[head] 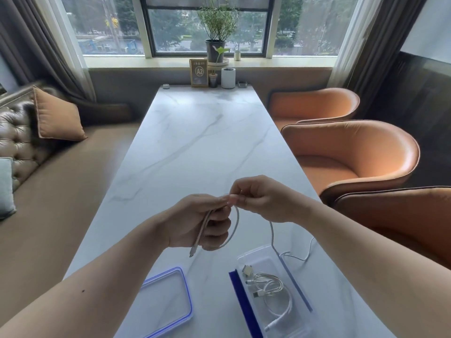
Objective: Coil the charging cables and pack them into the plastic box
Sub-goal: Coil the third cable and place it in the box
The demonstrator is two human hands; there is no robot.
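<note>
A white charging cable (236, 224) is held above the marble table between both hands. My left hand (199, 222) grips one loop of it, and the plug end hangs below the palm. My right hand (260, 197) pinches the cable right beside the left fingertips. The cable's loose tail drops from the right hand and trails over the table to the right of the box. The clear plastic box (299, 320) with blue clips stands open at the near right. Inside it lies a coiled white cable (273, 287) with several plugs.
The box's clear lid (163, 303) with a blue rim lies flat at the near left. The marble table (202, 142) runs to a window sill with a sign, a white cup and potted plants. Orange chairs (353, 154) stand on the right, a sofa on the left.
</note>
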